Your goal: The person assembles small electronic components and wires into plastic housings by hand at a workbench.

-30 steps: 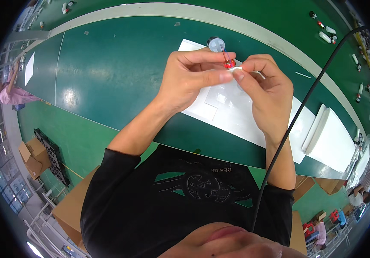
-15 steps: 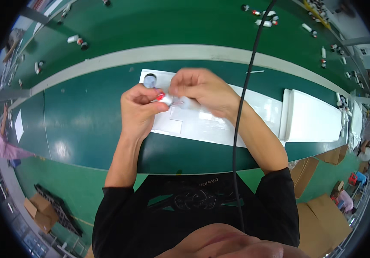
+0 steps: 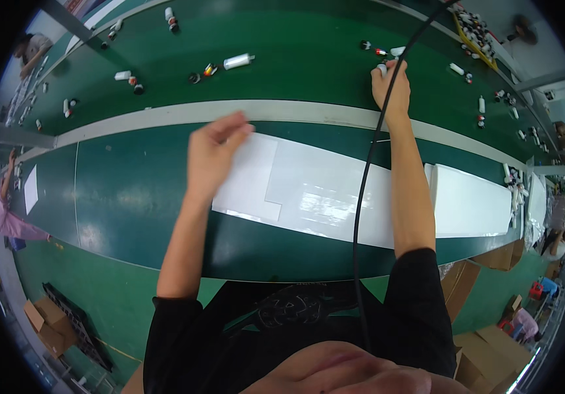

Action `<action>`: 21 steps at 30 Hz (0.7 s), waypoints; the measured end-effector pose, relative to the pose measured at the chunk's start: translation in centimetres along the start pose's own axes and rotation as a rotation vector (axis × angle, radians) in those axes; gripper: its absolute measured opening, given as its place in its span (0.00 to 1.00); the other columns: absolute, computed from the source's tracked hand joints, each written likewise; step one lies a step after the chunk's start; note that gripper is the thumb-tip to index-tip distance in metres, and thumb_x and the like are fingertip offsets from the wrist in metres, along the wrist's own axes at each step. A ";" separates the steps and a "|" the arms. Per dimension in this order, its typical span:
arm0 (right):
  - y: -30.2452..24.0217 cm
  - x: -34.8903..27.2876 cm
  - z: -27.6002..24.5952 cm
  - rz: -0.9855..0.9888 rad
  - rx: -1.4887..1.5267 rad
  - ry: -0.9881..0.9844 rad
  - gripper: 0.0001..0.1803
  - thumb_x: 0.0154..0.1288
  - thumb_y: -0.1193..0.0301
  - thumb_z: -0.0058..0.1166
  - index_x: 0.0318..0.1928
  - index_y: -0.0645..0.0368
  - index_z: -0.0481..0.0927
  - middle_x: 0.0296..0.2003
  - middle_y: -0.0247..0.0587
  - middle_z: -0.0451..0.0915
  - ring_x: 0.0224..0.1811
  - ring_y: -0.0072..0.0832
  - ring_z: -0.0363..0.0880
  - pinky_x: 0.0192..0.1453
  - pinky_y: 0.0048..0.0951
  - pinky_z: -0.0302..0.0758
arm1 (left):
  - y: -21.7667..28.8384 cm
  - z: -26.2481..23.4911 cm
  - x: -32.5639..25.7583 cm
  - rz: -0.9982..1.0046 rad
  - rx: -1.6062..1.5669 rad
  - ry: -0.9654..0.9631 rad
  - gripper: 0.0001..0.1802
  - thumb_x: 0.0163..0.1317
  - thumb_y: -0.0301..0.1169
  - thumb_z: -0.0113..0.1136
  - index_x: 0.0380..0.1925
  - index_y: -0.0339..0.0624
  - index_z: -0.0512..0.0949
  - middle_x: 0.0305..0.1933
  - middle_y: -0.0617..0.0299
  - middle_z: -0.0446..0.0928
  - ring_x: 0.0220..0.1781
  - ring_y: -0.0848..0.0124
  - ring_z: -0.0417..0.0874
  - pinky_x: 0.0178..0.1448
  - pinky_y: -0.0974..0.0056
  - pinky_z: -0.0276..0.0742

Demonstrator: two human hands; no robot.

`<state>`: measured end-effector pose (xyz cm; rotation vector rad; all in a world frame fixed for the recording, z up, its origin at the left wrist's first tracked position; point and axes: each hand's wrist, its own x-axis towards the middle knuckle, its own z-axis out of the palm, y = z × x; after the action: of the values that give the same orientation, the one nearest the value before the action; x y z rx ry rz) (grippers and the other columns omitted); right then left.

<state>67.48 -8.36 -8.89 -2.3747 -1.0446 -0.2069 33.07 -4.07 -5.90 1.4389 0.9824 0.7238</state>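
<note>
Right hand reached far across the table, grip clamped on a small white tube. Left hand hovering over white sheets, fingers loosely apart, holding nothing.

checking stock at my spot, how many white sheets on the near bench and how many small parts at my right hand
white sheets on the bench: 3
loose small parts on the belt by the right hand: 3
white part in the right hand: 1
total: 7

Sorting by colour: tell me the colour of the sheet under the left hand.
White, glossy sheet on the green table; head view.
</note>
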 end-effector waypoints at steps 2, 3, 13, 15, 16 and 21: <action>-2.2 -3.6 -1.3 -0.019 0.463 -0.043 0.17 0.66 0.68 0.53 0.51 0.63 0.69 0.34 0.44 0.78 0.32 0.32 0.80 0.36 0.32 0.77 | 0.7 2.2 -1.9 -0.096 -0.193 -0.169 0.23 0.66 0.35 0.59 0.53 0.26 0.75 0.46 0.51 0.82 0.45 0.69 0.83 0.52 0.65 0.79; -3.3 -5.7 -1.7 -0.012 0.669 -0.100 0.17 0.67 0.69 0.51 0.53 0.63 0.69 0.33 0.40 0.77 0.30 0.25 0.78 0.35 0.29 0.76 | 1.4 3.2 -2.4 -0.184 -0.281 -0.251 0.24 0.67 0.36 0.56 0.54 0.26 0.74 0.47 0.51 0.81 0.46 0.67 0.83 0.53 0.64 0.79; -7.6 -16.7 -6.3 -0.549 0.781 -0.276 0.18 0.47 0.82 0.61 0.43 0.63 0.78 0.36 0.45 0.77 0.36 0.38 0.77 0.38 0.30 0.75 | 0.1 4.9 -3.2 -0.419 -0.856 -0.127 0.16 0.67 0.33 0.58 0.46 0.28 0.77 0.40 0.52 0.81 0.41 0.68 0.83 0.49 0.67 0.80; -7.6 -17.2 -6.6 -0.674 0.704 -0.188 0.18 0.45 0.82 0.62 0.41 0.62 0.78 0.37 0.44 0.76 0.36 0.39 0.76 0.38 0.30 0.75 | -0.2 5.0 -3.3 -0.360 -0.863 -0.178 0.16 0.66 0.29 0.59 0.49 0.28 0.77 0.41 0.52 0.81 0.43 0.68 0.83 0.50 0.67 0.80; -7.6 -17.3 -6.5 -0.688 0.684 -0.181 0.17 0.45 0.82 0.62 0.39 0.62 0.78 0.36 0.44 0.76 0.35 0.38 0.77 0.38 0.30 0.75 | -0.4 4.8 -3.3 -0.370 -0.858 -0.179 0.16 0.66 0.29 0.59 0.49 0.28 0.77 0.41 0.52 0.81 0.43 0.68 0.83 0.50 0.67 0.80; -8.1 -18.3 -6.8 -0.365 0.918 -0.269 0.15 0.48 0.81 0.63 0.40 0.63 0.79 0.37 0.44 0.76 0.36 0.34 0.77 0.38 0.28 0.75 | 0.3 4.9 -3.6 -0.348 -0.981 -0.196 0.18 0.63 0.24 0.60 0.53 0.30 0.75 0.43 0.51 0.81 0.45 0.65 0.83 0.50 0.67 0.81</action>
<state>49.46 -19.14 -6.05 -1.3982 -1.3200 0.4005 35.77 -9.47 -5.74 0.4519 0.5532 0.6443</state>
